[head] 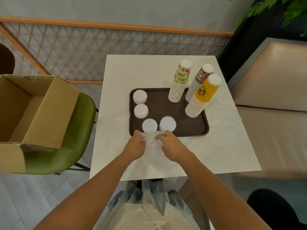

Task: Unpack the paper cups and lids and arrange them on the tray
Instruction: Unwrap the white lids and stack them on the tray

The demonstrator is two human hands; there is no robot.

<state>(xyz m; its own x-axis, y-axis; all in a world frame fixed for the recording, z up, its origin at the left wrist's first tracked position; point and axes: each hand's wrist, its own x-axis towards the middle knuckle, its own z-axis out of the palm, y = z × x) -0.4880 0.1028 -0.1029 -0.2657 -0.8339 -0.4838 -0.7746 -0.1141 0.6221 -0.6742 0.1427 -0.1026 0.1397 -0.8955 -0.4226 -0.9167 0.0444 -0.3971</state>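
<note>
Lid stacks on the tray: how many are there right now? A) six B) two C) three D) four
D: four white lid stacks sit on the brown tray, two by its left edge and two by its near edge, while the left hand and the right hand grip a plastic bag in front of it.

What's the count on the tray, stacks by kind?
Cup stacks: 3 (green-patterned cup stack, leopard-print cup stack, yellow cup stack)
Lid stacks: 4 (far lid stack, left lid stack, near-left lid stack, near-right lid stack)
Total: 7 stacks on the tray
Not counted: plastic bag, gripped by left hand and right hand.
</note>
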